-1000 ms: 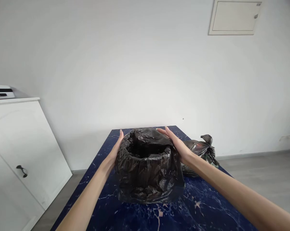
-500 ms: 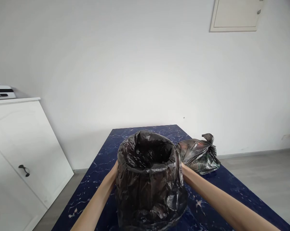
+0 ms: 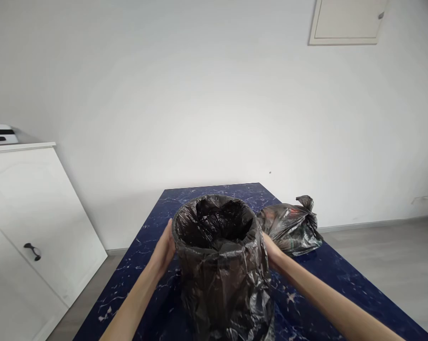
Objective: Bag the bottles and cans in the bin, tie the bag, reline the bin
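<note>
- Lined bin (image 3: 221,265) is upright over the bench (image 3: 306,293), with its base out of frame.
- Left hand (image 3: 165,247), hidden behind the liner half a second ago, now shows just below the rim, its grip cupped on the bin's side.
- Right hand (image 3: 271,248) presses the opposite side. The liner hides its fingers, so its grip cannot be told.
- Tied bag (image 3: 292,227) is unmoved, just right of the bin.

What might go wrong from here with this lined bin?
1. The left hand and right hand press on opposite sides of the lined bin. Its loose, slick plastic may let it slip between them.
2. The tied bag lies close beside the right hand, near the table edge. A nudge could knock it off.
</note>
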A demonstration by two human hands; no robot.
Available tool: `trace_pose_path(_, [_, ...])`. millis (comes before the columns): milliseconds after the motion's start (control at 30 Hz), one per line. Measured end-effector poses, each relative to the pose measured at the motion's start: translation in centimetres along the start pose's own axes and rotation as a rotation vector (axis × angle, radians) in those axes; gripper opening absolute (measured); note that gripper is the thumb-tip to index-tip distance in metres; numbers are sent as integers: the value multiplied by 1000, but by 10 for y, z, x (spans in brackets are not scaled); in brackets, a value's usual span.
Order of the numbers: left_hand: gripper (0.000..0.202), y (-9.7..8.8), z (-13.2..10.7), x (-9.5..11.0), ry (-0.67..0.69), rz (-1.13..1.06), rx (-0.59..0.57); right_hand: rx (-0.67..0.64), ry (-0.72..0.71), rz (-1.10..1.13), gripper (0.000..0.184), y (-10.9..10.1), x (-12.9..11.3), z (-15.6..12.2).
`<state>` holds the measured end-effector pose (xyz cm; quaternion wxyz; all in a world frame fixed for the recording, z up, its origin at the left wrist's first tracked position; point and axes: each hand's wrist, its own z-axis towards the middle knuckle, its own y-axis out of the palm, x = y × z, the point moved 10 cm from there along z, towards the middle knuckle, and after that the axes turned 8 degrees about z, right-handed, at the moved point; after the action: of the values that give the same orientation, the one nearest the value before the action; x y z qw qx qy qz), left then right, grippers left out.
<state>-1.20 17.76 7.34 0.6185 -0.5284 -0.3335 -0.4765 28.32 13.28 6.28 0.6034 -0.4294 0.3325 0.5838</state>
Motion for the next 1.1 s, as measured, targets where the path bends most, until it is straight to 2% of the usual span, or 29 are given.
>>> trace_pose_path(100, [74, -22, 0, 26, 12, -68, 70, 152, 26, 76, 64, -29, -16, 10])
trace_pose_path(200, [64, -37, -8, 56, 78, -105, 126, 243, -43, 68, 51, -52, -60, 1])
trace_pose_path(267, [61, -43, -13, 65, 105, -117, 150, 175, -289, -128, 39, -47, -113, -14])
trace_pose_path(333, [58, -47, -16, 57, 88, -115, 183, -10, -512, -340, 36, -22, -154, -34])
trace_pose_path(367, [58, -49, -16, 48, 65, -109, 203, -98, -592, -440, 40, -8, -166, -43])
trace_pose_path(433, [59, -54, -16, 22, 3, -88, 242, -228, -671, -592, 56, 15, -175, -57])
trace_pose_path(533, [64, -59, -16, -19, -94, -37, 262, -284, -690, -665, 71, 32, -171, -65])
trace_pose_path(633, [71, -63, -20, -51, -169, 25, 243, -230, -723, -673, 58, 38, -170, -71])
trace_pose_path(700, [72, -66, -26, -63, -202, 70, 228, -196, -775, -669, 45, 42, -175, -81])
trace_pose_path(800, [64, -69, -36, -71, -217, 134, 199, -178, -855, -675, 32, 49, -187, -97])
trace_pose_path(933, [55, -70, -48, -69, -195, 197, 161, -165, -909, -697, 13, 54, -201, -112])
trace_pose_path(1000, [54, -70, -52, -67, -185, 221, 148, -178, -906, -698, 12, 55, -204, -117])
trace_pose_path(1100, [57, -68, -55, -67, -183, 247, 132, -193, -899, -690, 21, 51, -207, -125])
